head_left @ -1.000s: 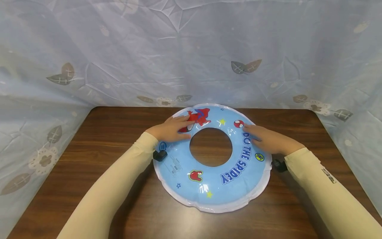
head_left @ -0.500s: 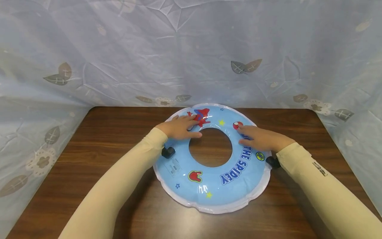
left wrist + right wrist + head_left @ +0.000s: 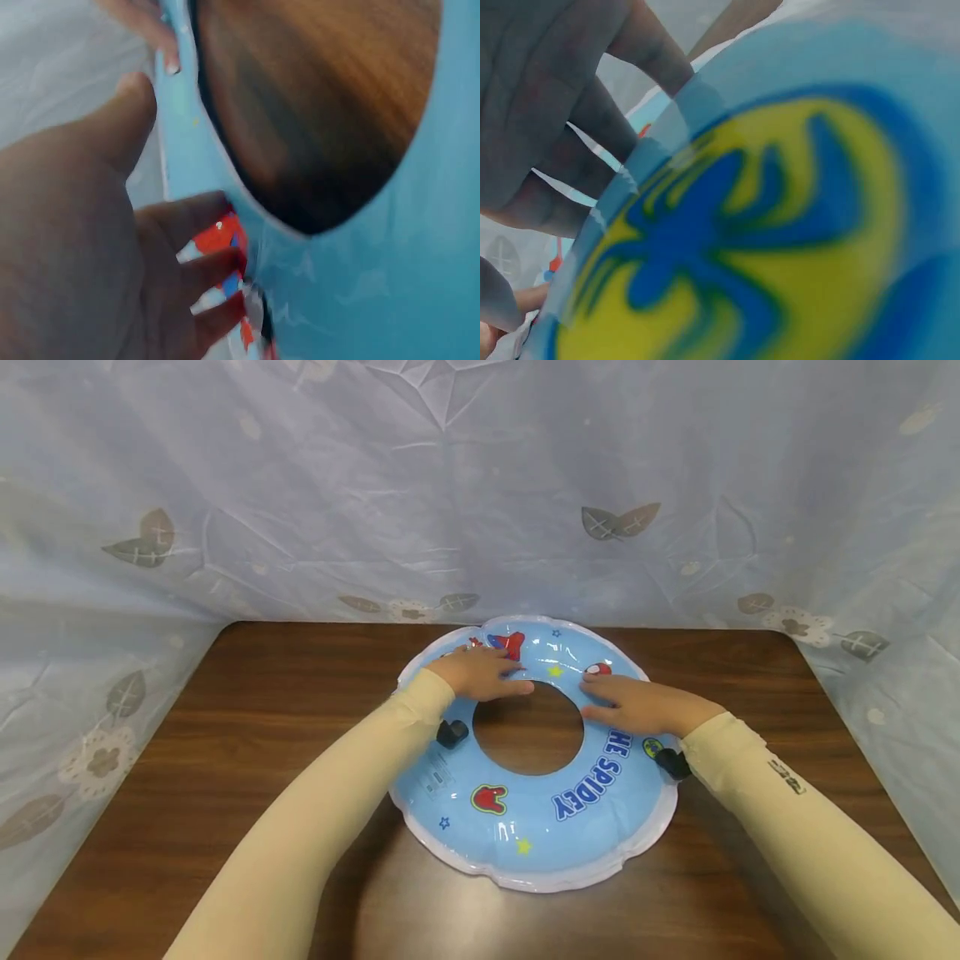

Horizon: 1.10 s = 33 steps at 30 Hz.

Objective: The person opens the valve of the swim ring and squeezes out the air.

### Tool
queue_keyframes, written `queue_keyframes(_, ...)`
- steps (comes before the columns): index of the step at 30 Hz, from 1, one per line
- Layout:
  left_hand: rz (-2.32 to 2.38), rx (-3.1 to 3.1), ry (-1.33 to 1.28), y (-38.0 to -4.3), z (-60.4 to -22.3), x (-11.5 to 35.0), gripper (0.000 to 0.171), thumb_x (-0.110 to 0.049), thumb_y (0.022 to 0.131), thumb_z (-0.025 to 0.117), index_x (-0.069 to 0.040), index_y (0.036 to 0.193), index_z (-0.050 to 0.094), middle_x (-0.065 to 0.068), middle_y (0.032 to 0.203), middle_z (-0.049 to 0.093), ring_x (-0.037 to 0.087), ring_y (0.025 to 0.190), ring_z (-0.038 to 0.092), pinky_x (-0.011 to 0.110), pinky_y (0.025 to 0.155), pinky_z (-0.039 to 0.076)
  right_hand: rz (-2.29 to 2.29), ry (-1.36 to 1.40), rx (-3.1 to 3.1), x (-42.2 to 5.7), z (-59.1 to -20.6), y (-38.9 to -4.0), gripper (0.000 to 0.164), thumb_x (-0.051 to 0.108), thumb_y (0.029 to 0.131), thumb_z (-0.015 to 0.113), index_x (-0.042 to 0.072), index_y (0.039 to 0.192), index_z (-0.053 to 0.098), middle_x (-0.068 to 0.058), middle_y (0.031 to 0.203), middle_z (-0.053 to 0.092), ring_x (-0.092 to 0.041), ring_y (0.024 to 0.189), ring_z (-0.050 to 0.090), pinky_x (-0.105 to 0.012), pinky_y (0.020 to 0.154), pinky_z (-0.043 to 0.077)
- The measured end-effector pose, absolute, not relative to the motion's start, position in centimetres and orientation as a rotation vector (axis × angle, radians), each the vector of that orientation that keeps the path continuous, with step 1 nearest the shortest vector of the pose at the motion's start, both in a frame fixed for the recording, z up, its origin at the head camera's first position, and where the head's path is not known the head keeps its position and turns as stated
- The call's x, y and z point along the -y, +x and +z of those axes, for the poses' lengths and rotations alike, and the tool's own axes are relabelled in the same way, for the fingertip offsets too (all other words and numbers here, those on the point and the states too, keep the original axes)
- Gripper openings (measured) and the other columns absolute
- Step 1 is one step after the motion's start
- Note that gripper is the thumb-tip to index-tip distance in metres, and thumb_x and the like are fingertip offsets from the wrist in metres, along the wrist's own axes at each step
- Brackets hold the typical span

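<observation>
An inflated light-blue swim ring (image 3: 480, 847) lies flat on the dark wooden table, printed with red cartoon figures, stars and the words "THE SPIDEY". Over its upper left part is my left hand (image 3: 483, 675), palm down with fingers spread, the thumb reaching over the centre hole. My right hand (image 3: 637, 703) is above the ring's right side, fingers extended toward the hole. In the left wrist view the left hand (image 3: 82, 202) shows straight fingers at the printed figure. Close to the right wrist camera is a yellow and blue spider emblem (image 3: 780, 247), with the right-hand fingers (image 3: 604, 120) beyond it.
The brown wooden table (image 3: 247, 710) extends to both sides of the ring. A pale patterned cloth (image 3: 525, 485) hangs behind and at the sides. Small black wrist cameras (image 3: 452, 733) sit under both wrists, over the ring.
Both hands have moved inward toward each other over the ring, the left to the right and slightly farther away, the right to the left. The ring stays in nearly the same place.
</observation>
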<state>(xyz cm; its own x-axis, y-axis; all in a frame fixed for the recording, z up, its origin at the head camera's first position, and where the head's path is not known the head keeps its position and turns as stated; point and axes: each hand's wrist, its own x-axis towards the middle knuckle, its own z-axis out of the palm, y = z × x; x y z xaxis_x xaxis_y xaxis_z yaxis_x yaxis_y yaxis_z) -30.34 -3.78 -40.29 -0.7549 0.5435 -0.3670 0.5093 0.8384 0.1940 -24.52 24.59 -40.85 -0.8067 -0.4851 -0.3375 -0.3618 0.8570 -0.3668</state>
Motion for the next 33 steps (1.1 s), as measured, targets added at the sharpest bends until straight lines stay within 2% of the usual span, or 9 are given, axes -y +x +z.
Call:
queue_keyframes(3, 0.097, -2.616, 0.781, -29.8, -39.4, 4.7, 0.079, -0.070, 0.100, 0.045, -0.020, 0.160, 0.040, 0.011, 0.168, 0.031, 0.035, 0.157, 0.023, 0.060, 0.125, 0.015, -0.376, -0.615, -2.655, -24.9, -40.7, -23.8, 0.073, 0.052, 0.103, 0.056, 0.009, 0.160, 0.039, -0.020, 0.164, 0.037, -0.047, 0.149, 0.035, -0.063, 0.110, 0.038)
queue_keyframes(6, 0.037, -2.637, 0.857, -27.7, -38.6, 5.6, 0.082, -0.067, 0.096, 0.057, -0.018, 0.160, 0.041, 0.014, 0.168, 0.030, 0.037, 0.157, 0.022, 0.057, 0.126, 0.014, -0.331, -0.684, -2.725, -25.0, -40.3, -22.3, 0.073, 0.050, 0.100, 0.063, 0.007, 0.156, 0.045, -0.020, 0.158, 0.045, -0.045, 0.145, 0.041, -0.063, 0.109, 0.041)
queue_keyframes(9, 0.030, -2.635, 0.917, -24.6, -38.2, 6.3, 0.093, -0.068, 0.086, 0.070, -0.022, 0.161, 0.039, 0.013, 0.169, 0.028, 0.035, 0.157, 0.019, 0.056, 0.126, 0.013, -0.304, -0.739, -2.771, -25.1, -40.0, -20.6, 0.080, 0.052, 0.094, 0.071, 0.007, 0.155, 0.047, -0.020, 0.157, 0.047, -0.044, 0.146, 0.041, -0.063, 0.110, 0.040)
queue_keyframes(12, 0.063, -2.608, 0.911, -22.0, -38.3, 6.6, 0.106, -0.070, 0.075, 0.079, -0.026, 0.162, 0.037, 0.011, 0.170, 0.025, 0.035, 0.157, 0.017, 0.059, 0.126, 0.011, -0.289, -0.731, -2.769, -25.2, -39.7, -19.2, 0.095, 0.057, 0.086, 0.078, 0.005, 0.157, 0.042, -0.021, 0.159, 0.043, -0.046, 0.149, 0.036, -0.064, 0.112, 0.037)
queue_keyframes(14, 0.059, -2.600, 0.899, -20.8, -38.6, 6.6, 0.110, -0.070, 0.071, 0.081, -0.026, 0.162, 0.037, 0.011, 0.170, 0.026, 0.034, 0.157, 0.018, 0.061, 0.125, 0.012, -0.285, -0.703, -2.755, -25.4, -39.8, -18.7, 0.103, 0.059, 0.082, 0.079, 0.003, 0.158, 0.040, -0.023, 0.161, 0.038, -0.047, 0.150, 0.032, -0.065, 0.113, 0.036)
queue_keyframes(23, -0.036, -2.619, 0.860, -19.2, -40.3, 7.1, 0.113, -0.069, 0.069, 0.084, -0.025, 0.162, 0.037, 0.012, 0.168, 0.029, 0.033, 0.156, 0.022, 0.062, 0.124, 0.015, -0.333, -0.530, -2.615, -26.6, -40.6, -17.8, 0.110, 0.067, 0.085, 0.071, -0.002, 0.160, 0.030, -0.025, 0.168, 0.023, -0.050, 0.152, 0.023, -0.065, 0.115, 0.031)
queue_keyframes(26, -0.046, -2.631, 0.867, -19.1, -40.7, 7.1, 0.114, -0.069, 0.069, 0.084, -0.023, 0.162, 0.036, 0.014, 0.168, 0.029, 0.034, 0.155, 0.023, 0.063, 0.124, 0.013, -0.296, -0.543, -2.652, -26.4, -40.8, -17.5, 0.115, 0.072, 0.082, 0.071, -0.003, 0.160, 0.030, -0.026, 0.167, 0.024, -0.052, 0.151, 0.024, -0.068, 0.112, 0.035)
queue_keyframes(33, -0.036, -2.661, 0.838, -18.2, -40.9, 6.5, 0.117, -0.083, 0.069, 0.071, -0.024, 0.163, 0.035, 0.016, 0.169, 0.028, 0.041, 0.155, 0.022, 0.066, 0.122, 0.015, -0.218, -0.553, -2.735, -24.6, -40.8, -16.5, 0.134, 0.085, 0.073, 0.066, -0.011, 0.157, 0.027, -0.035, 0.163, 0.024, -0.058, 0.148, 0.025, -0.078, 0.111, 0.025)
